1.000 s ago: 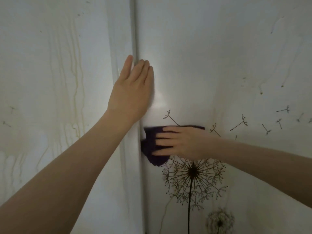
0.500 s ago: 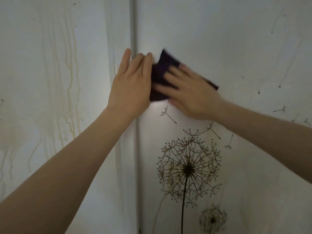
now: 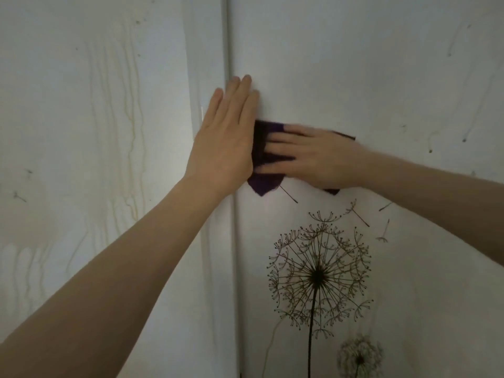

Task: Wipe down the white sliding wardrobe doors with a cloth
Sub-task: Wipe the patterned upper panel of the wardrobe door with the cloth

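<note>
Left hand flat, fingers straight, holding nothing, braced over the seam. Right hand also flat, pressing the cloth onto the right door, touching the left hand. Risks: a hard push could slide the door, and rubbing could lift the decal. Cloth is soft, dark purple, crumpled. Doors are smooth and white; left door has yellowish drip streaks.

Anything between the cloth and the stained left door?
Yes. The left hand lies flat across the door edge, right beside the cloth on its left, between it and the streaked left door. The right hand presses the cloth directly; nothing between those.
</note>
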